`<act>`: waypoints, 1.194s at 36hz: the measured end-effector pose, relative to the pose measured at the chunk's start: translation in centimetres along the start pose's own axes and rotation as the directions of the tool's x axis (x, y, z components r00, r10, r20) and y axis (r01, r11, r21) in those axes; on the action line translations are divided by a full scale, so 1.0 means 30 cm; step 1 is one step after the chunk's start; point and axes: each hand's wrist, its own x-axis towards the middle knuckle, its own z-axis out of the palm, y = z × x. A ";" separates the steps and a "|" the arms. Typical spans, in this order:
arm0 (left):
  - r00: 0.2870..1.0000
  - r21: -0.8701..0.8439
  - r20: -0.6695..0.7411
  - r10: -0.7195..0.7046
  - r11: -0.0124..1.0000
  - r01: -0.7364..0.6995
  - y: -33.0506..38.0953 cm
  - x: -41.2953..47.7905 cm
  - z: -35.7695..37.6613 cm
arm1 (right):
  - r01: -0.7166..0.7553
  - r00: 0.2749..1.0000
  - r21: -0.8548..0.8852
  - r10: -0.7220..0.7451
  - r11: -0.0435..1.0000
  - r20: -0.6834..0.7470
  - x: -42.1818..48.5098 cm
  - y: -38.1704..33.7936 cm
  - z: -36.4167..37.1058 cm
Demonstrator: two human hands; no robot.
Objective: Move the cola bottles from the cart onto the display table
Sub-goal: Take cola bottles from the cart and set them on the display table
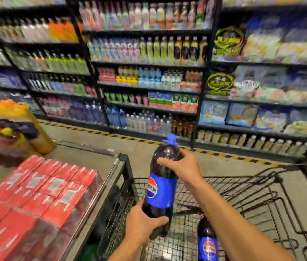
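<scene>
A large cola bottle (161, 187) with a blue label and blue cap hangs upright above the left end of the black wire cart (252, 202). My left hand (142, 224) grips its base from below. My right hand (182, 166) clasps its shoulder just under the neck. A second cola bottle (207, 242) stands inside the cart, partly behind my right forearm. The display table (100, 164) lies to the left, its edge touching the cart.
Red shrink-wrapped drink packs (41, 200) cover the near part of the table. Orange and dark bottled drinks (13, 127) stand at its far left. Black shelves (149, 76) full of drinks line the back, behind a yellow-black floor stripe (224, 154).
</scene>
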 end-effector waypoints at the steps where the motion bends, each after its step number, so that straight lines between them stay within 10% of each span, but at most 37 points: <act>1: 1.000 0.004 -0.015 0.017 1.000 -0.017 0.017 -0.012 -0.009 | 0.026 1.000 -0.004 -0.026 1.000 0.009 -0.006 -0.017 -0.002; 17: 0.938 -0.141 -0.347 -0.007 0.989 -0.045 0.173 -0.332 -0.029 | 0.303 0.891 0.025 -0.292 0.953 0.348 -0.169 -0.269 -0.061; 43: 0.450 -0.384 -0.802 -0.392 0.916 0.115 -0.079 -1.085 -0.145 | 0.490 0.307 0.337 -0.521 0.804 0.797 -0.913 -0.407 0.256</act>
